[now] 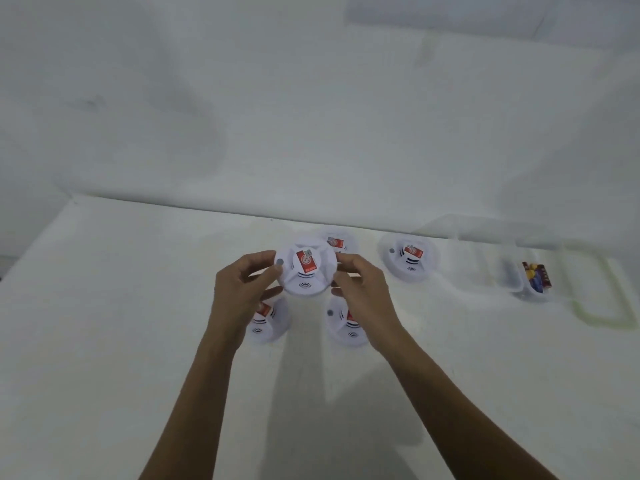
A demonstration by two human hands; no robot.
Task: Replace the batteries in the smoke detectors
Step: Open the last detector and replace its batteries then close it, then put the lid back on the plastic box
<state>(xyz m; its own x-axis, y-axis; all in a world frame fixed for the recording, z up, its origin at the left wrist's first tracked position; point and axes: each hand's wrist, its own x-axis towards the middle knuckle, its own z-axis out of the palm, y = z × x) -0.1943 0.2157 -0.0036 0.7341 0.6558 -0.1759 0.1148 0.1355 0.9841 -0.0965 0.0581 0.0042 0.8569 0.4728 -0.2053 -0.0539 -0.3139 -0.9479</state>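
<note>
I hold a round white smoke detector (306, 268) with a red sticker on its face, lifted above the white table (104, 306). My left hand (242, 289) grips its left rim with curled fingers and thumb. My right hand (360, 289) grips its right rim. Several more white detectors with red stickers lie on the table: one behind the held one (341, 242), one at the right (410, 259), one under my left hand (268, 322), one under my right hand (344, 325). A clear plastic tub (531, 280) at the right holds coloured batteries.
A clear lid with a pale green rim (604, 306) lies beside the tub at the far right. The table's far edge meets a white wall (311, 116) just behind the detectors. Bare tabletop stretches to the left and toward me.
</note>
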